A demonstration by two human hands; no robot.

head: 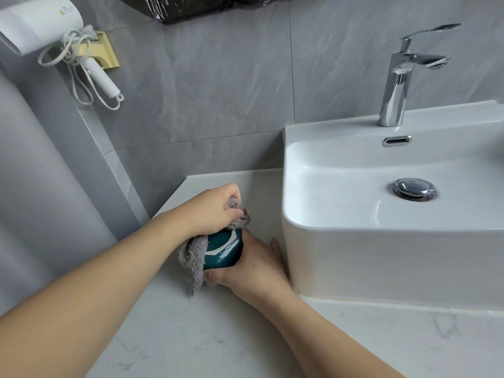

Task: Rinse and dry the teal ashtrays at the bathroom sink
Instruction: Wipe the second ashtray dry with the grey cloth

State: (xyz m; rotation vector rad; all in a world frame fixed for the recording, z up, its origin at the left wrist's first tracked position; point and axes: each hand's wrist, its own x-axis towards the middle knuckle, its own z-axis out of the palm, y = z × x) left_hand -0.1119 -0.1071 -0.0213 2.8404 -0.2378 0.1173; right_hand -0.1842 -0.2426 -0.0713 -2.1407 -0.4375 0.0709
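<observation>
A glossy teal ashtray (224, 251) is held just above the marble counter (191, 336), left of the sink. My right hand (253, 266) grips it from below and from the right, fingers curled round its side. My left hand (215, 210) clutches a grey cloth (194, 257) and presses it onto the ashtray's top. Part of the cloth hangs down over the ashtray's left side. The ashtray's upper face is hidden by the cloth and my left hand.
A white vessel sink (381, 255) stands right of my hands, with a chrome tap (401, 77) and a drain plug (414, 188). A white hair dryer (41, 25) hangs on the grey tiled wall at upper left. A black plastic-wrapped item (201, 5) sits at the top.
</observation>
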